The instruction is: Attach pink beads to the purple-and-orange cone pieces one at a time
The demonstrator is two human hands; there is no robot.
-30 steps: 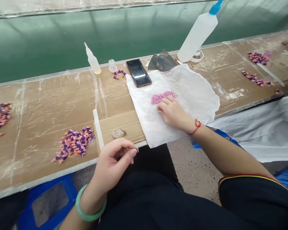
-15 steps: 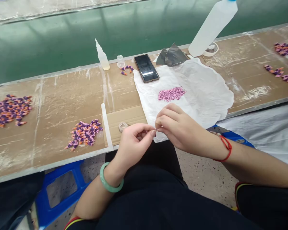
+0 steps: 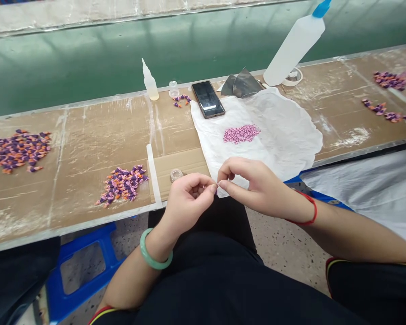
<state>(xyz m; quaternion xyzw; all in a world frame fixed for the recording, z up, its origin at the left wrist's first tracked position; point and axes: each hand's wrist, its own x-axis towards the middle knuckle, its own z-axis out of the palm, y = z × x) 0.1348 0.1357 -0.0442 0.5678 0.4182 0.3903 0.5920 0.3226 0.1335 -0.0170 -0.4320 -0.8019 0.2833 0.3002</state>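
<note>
Cardboard-covered worktop [image 3: 88, 135], green belt behind. Right hand [image 3: 253, 185] moved off pink bead pile [image 3: 241, 133] at frame centre, now fingertip to fingertip with left hand [image 3: 189, 198], both pinched on tiny piece, too small to identify.

Bead heap [image 3: 241, 133] on the sheet [image 3: 284, 131] — phone [image 3: 208, 99] behind, cone pile [image 3: 122, 184] left, hands [image 3: 218, 186] in front.

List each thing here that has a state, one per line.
Left hand: fingertips pinched shut, meeting the right hand's.
Right hand: pinched shut; anything held is too small to tell.
Phone: screen dark, lying flat.
Big bottle: tilted, blue cap on.
Small bottle: upright.
Pink beads: heaped on white paper.
</note>
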